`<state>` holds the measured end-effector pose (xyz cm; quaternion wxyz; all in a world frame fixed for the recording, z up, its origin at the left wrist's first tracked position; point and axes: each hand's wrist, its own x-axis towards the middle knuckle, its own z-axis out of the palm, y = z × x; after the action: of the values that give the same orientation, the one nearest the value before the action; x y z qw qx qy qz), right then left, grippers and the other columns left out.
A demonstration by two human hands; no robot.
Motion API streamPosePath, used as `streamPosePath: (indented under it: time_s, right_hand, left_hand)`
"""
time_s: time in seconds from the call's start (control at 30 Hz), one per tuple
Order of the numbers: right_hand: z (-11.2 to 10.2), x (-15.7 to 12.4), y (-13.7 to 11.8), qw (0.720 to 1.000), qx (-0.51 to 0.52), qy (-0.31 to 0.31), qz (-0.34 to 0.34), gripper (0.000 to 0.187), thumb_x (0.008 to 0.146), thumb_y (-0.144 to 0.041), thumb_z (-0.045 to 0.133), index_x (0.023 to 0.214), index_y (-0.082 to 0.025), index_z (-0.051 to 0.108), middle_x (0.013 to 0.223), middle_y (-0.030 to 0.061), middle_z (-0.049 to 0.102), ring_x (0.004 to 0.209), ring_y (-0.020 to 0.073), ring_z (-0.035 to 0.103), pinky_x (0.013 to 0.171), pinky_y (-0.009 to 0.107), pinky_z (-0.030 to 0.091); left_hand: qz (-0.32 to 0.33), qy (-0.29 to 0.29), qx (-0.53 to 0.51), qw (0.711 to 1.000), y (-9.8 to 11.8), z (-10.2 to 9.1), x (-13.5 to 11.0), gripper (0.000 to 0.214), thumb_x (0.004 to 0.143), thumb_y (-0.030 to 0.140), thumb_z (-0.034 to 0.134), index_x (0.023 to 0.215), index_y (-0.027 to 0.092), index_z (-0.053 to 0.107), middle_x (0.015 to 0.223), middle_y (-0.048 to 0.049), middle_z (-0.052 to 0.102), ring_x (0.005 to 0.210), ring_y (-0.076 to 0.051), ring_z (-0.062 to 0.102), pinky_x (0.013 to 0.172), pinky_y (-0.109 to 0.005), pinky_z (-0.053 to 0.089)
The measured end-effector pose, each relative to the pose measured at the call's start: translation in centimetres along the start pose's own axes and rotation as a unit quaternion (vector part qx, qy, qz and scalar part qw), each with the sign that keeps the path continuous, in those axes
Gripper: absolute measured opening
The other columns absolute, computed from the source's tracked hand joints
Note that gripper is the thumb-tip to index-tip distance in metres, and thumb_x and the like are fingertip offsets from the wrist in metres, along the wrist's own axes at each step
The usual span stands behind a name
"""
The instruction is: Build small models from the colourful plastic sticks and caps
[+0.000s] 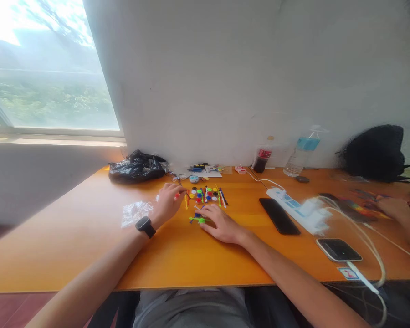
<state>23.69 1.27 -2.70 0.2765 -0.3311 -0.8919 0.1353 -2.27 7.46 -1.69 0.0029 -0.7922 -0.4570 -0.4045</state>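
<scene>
My left hand (pixel 169 200), with a black watch on the wrist, pinches a small red piece (pixel 178 195) at the left edge of a cluster of small coloured plastic pieces (pixel 207 195). My right hand (pixel 220 222) lies flat on the orange table (pixel 89 237), fingers stretched out over a green and blue assembled piece (pixel 198 219). Thin coloured sticks (pixel 221 197) lie on the right side of the cluster.
A clear plastic wrapper (pixel 135 212) and a black plastic bag (pixel 136 166) lie left. A black phone (pixel 279 215), a white power strip (pixel 299 207), a second phone (pixel 338 249), two bottles (pixel 300 152) and a black backpack (pixel 376 152) are right. Another person's hand (pixel 394 208) rests far right.
</scene>
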Motion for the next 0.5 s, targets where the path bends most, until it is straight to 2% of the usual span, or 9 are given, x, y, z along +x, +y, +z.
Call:
streamPosePath:
  time_s: [0.07,0.17,0.27,0.4,0.5]
  right_hand:
    - [-0.2,0.2,-0.3,1.0,0.01,0.027,0.0,0.039,0.099,-0.032,0.067,0.138,-0.026,0.064,0.127,0.0111,0.067,0.119,0.0285,0.06,0.107,0.047,0.049]
    - [-0.8,0.5,-0.9,0.992,0.04,0.12,0.025,0.031,0.101,-0.037,0.064,0.13,-0.025,0.067,0.12,0.011,0.071,0.114,0.0285,0.063,0.105,0.048,0.049]
    - [-1.1,0.7,-1.0,0.975,0.102,0.182,0.074,0.029,0.102,-0.045,0.063,0.121,-0.024,0.069,0.11,0.0088,0.073,0.103,0.026,0.066,0.095,0.042,0.052]
    - [-1.0,0.9,-0.6,0.959,0.222,0.126,0.124,0.036,0.101,-0.055,0.061,0.101,-0.021,0.073,0.098,0.005,0.074,0.093,0.0218,0.067,0.084,0.034,0.052]
    - [-0.6,1.0,-0.6,0.931,0.328,0.077,0.141,0.042,0.097,-0.06,0.065,0.098,-0.019,0.074,0.097,0.0049,0.073,0.091,0.0209,0.067,0.085,0.034,0.053]
  left_hand:
    - [0.016,0.024,-0.023,0.999,0.9,-0.3,-0.1,0.022,0.106,0.033,0.055,0.106,0.025,0.075,0.106,-0.0066,0.076,0.106,-0.026,0.059,0.097,-0.041,0.046]
    - [0.033,0.043,-0.041,0.998,2.7,-0.5,-0.6,0.024,0.107,0.035,0.053,0.108,0.026,0.075,0.108,-0.0069,0.075,0.107,-0.026,0.06,0.099,-0.043,0.047]
    - [0.06,0.043,-0.058,0.996,4.4,-0.3,-1.4,0.023,0.107,0.035,0.054,0.11,0.026,0.075,0.11,-0.0072,0.075,0.107,-0.026,0.061,0.098,-0.043,0.048]
    - [0.11,0.027,-0.069,0.991,5.7,0.3,-2.2,0.02,0.106,0.033,0.057,0.115,0.029,0.075,0.113,-0.007,0.075,0.11,-0.025,0.063,0.101,-0.043,0.048]
    - [0.131,0.021,-0.063,0.989,5.9,0.5,-2.4,0.02,0.105,0.03,0.058,0.117,0.029,0.075,0.114,-0.0072,0.075,0.112,-0.026,0.064,0.102,-0.044,0.047]
